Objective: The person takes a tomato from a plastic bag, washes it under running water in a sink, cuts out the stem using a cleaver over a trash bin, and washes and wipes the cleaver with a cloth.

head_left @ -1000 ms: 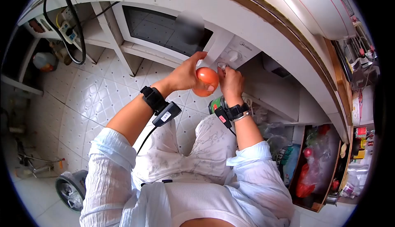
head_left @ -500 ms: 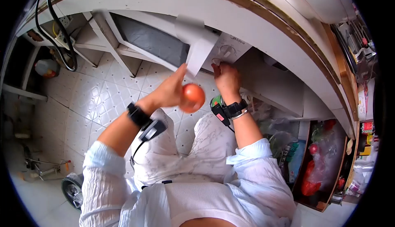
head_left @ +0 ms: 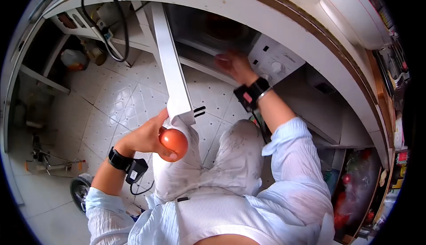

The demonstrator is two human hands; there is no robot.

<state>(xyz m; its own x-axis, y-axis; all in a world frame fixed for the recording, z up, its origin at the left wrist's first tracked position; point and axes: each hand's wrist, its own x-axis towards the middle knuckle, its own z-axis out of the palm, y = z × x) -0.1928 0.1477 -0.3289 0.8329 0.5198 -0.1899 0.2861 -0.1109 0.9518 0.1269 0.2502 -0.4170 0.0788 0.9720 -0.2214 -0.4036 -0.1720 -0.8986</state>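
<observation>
My left hand (head_left: 145,135) is wrapped round a shiny orange-red tomato (head_left: 173,144), its fingers beside the end of the open white microwave door (head_left: 172,67). The door stands swung out toward my knees, with two black latch hooks (head_left: 199,111) on its edge. At the mouth of the microwave (head_left: 277,63), left of its dial panel, my right hand (head_left: 237,67) reaches in, blurred, with its fingers apart and nothing visible in them. Inside the dark cavity a round reddish-brown thing (head_left: 224,26) shows dimly.
Black cables (head_left: 122,27) hang at the upper left. A white bowl (head_left: 353,11) stands on the counter at the upper right. Plastic bags (head_left: 353,187) fill a compartment at the lower right. A black-rimmed wheel or bin (head_left: 80,191) and a metal rack (head_left: 55,159) are at the lower left.
The microwave door has swung wide open toward me. My left hand has moved down and left with the tomato. My right hand has left the dials for the opening, and the view has shifted.
</observation>
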